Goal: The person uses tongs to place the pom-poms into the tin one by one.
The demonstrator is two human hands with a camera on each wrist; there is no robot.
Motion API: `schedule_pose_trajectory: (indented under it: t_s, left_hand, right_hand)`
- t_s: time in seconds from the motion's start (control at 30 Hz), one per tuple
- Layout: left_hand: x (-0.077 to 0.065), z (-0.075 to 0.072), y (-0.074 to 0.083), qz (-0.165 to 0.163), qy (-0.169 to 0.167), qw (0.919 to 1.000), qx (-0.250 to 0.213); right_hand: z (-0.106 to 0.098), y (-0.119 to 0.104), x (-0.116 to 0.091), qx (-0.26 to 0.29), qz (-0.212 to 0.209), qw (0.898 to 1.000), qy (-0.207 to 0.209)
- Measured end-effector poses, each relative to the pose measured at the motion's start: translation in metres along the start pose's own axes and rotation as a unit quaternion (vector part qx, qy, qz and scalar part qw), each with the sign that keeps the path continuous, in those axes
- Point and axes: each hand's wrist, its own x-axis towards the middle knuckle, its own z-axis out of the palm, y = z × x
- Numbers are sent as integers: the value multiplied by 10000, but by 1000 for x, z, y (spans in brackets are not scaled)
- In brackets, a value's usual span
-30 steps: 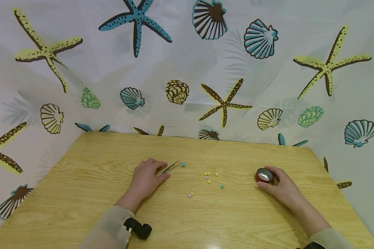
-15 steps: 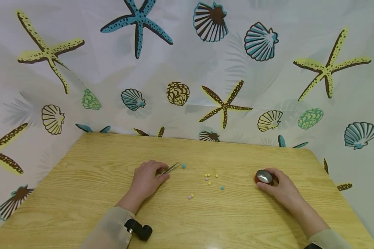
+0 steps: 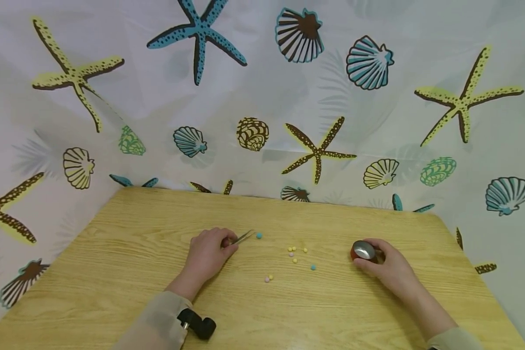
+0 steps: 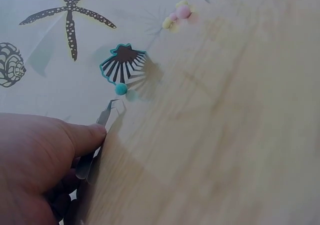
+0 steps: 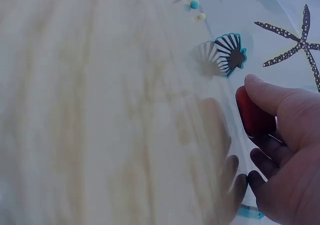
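Observation:
In the head view my left hand point(image 3: 207, 253) pinches a pair of silver tweezers point(image 3: 244, 237) with bent tips, low over the table. Just past the tips lies a small blue ball point(image 3: 259, 236); the left wrist view shows the tips point(image 4: 114, 101) apart from this blue ball point(image 4: 121, 89). My right hand point(image 3: 393, 270) grips a small round red cup point(image 3: 363, 251) with a shiny metal inside, thumb on the near side. The cup's red outer wall point(image 5: 254, 114) shows in the right wrist view. Its underside is hidden, so whether it touches the table I cannot tell.
Several small yellow balls point(image 3: 295, 261) and a pink ball point(image 3: 291, 254) lie mid-table. A second blue ball point(image 3: 313, 268) is to their right, and another pink ball point(image 3: 267, 280) nearer me. A shell-patterned cloth point(image 3: 227, 160) rises behind the wooden table point(image 3: 166, 209).
My right hand has shifted slightly left with the red cup. The left hand and tweezers have hardly moved, and the whole head view has drifted a little downward.

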Motion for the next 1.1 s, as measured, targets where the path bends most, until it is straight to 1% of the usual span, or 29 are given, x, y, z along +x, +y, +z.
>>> schedule_pose_trajectory:
  t_s: [0.23,0.33,0.5,0.6,0.73,1.1]
  left_hand:
    - [-2,0,2,10,112,9999,28]
    - [-3,0,1,24,258,9997,17]
    - [-3,-2,3,98,580,9981,-158]
    - [-3,-4,4,179,684,9972,-232]
    - [-2,-4,5,259,716,9969,-175]
    - [0,-1,5,372,686,9969,86]
  right_hand:
    - [14,-11,0,194,-59,9996,-221]
    - [18,-14,-1,310,-77,9990,-312]
    - [22,-14,-1,457,-87,9980,-432]
    - [23,-14,0,565,-155,9969,-520]
    - [23,-14,-1,619,-257,9959,-611]
    - [26,-14,2,669,-225,9955,-634]
